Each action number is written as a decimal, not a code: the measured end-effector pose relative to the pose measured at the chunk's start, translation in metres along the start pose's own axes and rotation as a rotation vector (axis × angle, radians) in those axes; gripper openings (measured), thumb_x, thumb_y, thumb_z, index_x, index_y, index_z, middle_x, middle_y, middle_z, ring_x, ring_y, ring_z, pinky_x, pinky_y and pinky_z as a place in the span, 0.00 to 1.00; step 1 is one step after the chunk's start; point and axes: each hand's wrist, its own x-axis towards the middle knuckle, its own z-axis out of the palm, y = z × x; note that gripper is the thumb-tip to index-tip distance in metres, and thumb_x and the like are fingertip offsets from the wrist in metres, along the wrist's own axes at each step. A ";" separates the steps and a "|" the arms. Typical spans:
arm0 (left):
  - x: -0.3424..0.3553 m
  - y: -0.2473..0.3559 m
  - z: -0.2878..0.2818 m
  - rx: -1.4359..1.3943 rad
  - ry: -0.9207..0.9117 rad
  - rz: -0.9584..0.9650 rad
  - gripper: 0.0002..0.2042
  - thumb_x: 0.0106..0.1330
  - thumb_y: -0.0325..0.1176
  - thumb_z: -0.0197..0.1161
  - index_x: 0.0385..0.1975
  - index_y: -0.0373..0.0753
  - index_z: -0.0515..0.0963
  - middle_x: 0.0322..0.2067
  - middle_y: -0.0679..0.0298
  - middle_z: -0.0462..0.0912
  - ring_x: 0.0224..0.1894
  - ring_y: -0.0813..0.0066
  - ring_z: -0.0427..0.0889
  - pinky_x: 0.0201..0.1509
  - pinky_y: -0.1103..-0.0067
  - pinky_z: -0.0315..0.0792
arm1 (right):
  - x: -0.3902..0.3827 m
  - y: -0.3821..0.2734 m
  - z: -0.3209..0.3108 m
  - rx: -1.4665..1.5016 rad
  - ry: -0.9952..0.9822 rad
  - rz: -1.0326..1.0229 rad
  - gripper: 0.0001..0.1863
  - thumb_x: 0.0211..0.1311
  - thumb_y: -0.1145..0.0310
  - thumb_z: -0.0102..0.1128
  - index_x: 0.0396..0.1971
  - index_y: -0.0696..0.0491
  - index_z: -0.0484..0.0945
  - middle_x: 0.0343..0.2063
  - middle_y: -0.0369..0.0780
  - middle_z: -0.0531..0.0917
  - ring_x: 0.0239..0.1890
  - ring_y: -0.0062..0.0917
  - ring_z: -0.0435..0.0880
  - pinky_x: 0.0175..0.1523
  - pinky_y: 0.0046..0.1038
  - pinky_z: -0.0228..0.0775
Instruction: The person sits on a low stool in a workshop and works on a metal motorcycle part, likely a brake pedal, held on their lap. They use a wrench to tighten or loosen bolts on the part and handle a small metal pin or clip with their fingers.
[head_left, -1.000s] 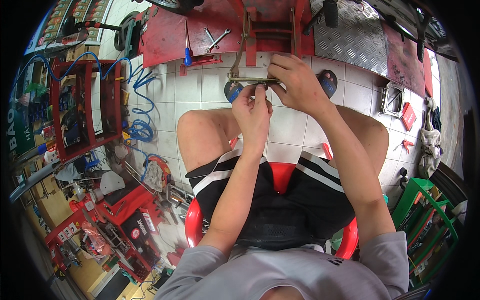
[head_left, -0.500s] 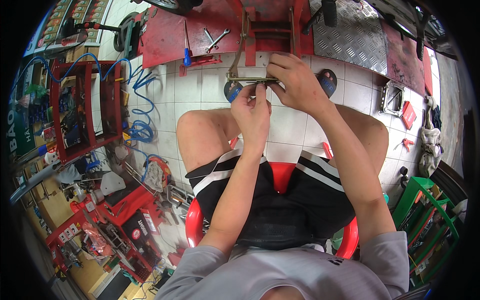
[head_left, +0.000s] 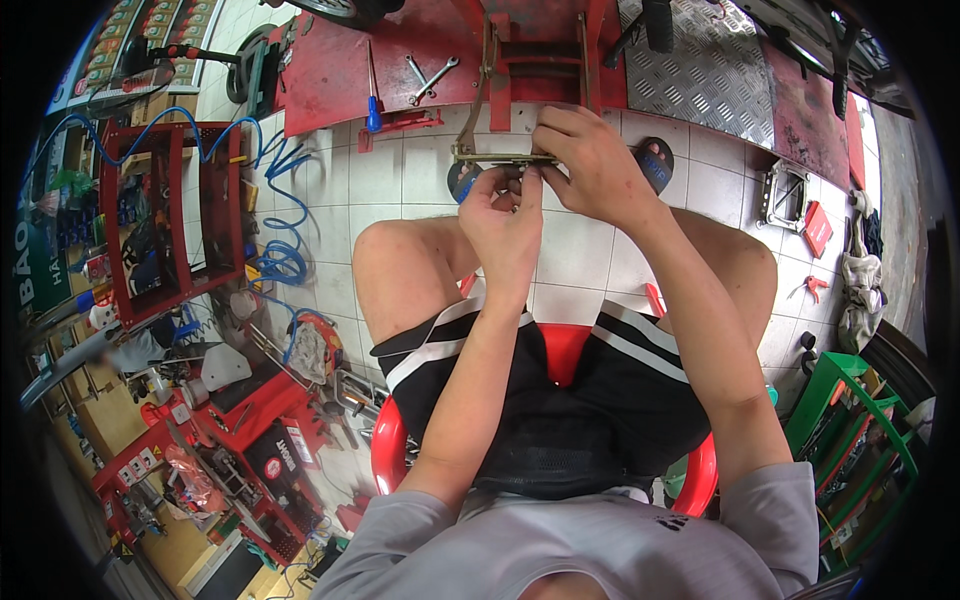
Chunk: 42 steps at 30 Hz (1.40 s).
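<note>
A thin brass-coloured metal bar (head_left: 492, 157) lies crosswise in front of my knees. Its left end meets a bent metal arm (head_left: 470, 125) that runs up along the red stand. My right hand (head_left: 592, 168) is closed around the bar's right end, with its fingers over the top. Just beneath the bar, my left hand (head_left: 505, 220) is closed in a pinch, thumb and fingertips close to the right hand's fingertips. Whatever the left fingers pinch is too small and too covered to make out.
Beyond the bar stands a red metal frame (head_left: 543, 75) on a red platform. Two wrenches (head_left: 434, 80) and a blue-handled screwdriver (head_left: 374, 113) lie on the platform to the left. A coiled blue hose (head_left: 285, 262) hangs beside a red rack (head_left: 180, 285). A green rack (head_left: 850, 365) stands right.
The left thumb and fingers have shifted slightly along the underside of the bar, with the thumb now closer to the right fingertips. My right hand stays almost still on the bar.
</note>
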 end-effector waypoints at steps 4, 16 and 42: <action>0.000 0.001 0.000 -0.037 -0.003 -0.025 0.10 0.65 0.28 0.63 0.34 0.24 0.77 0.25 0.63 0.81 0.23 0.88 0.73 0.25 0.87 0.65 | -0.001 0.001 0.001 0.000 -0.005 0.004 0.11 0.41 0.78 0.63 0.29 0.58 0.76 0.31 0.41 0.76 0.37 0.38 0.77 0.42 0.38 0.69; 0.000 0.002 0.001 -0.025 0.008 0.020 0.09 0.64 0.27 0.64 0.31 0.25 0.77 0.23 0.66 0.79 0.24 0.89 0.73 0.26 0.88 0.65 | -0.001 0.002 0.002 -0.006 -0.025 0.013 0.11 0.43 0.78 0.63 0.30 0.58 0.76 0.32 0.41 0.76 0.37 0.38 0.78 0.44 0.39 0.70; -0.002 0.007 0.003 -0.031 0.044 0.000 0.08 0.63 0.26 0.65 0.30 0.26 0.76 0.21 0.68 0.78 0.21 0.90 0.71 0.23 0.89 0.63 | 0.001 -0.001 -0.002 0.008 -0.031 0.033 0.09 0.44 0.78 0.61 0.29 0.58 0.75 0.32 0.41 0.76 0.39 0.38 0.79 0.48 0.41 0.71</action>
